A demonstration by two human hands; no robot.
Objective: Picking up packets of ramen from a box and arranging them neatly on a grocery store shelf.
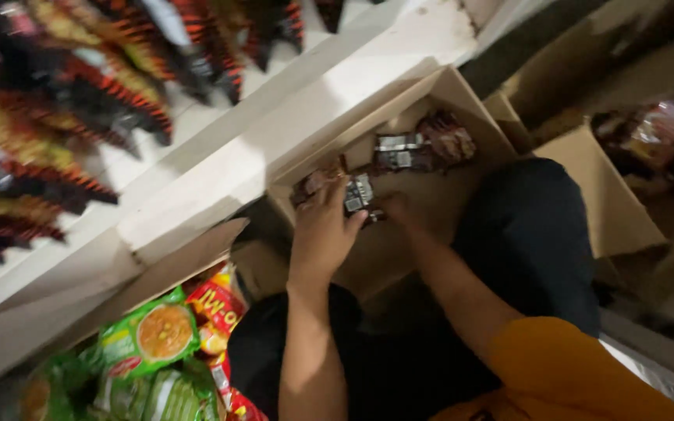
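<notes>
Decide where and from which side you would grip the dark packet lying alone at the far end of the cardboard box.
Pinch the dark packet across its short sides, coming from above through the cardboard box opening. It seems to lie flat, and a reddish packet crowds one end.

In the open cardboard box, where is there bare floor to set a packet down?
Bare floor of the cardboard box lies below the dark packets, right of both hands. It is crowded at the left corner, where left hand grips a dark packet.

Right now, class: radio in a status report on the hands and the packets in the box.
Left hand gripping small dark packets. Right hand low in the cardboard box, grip unclear. More packets behind. Nothing blocking.
</notes>
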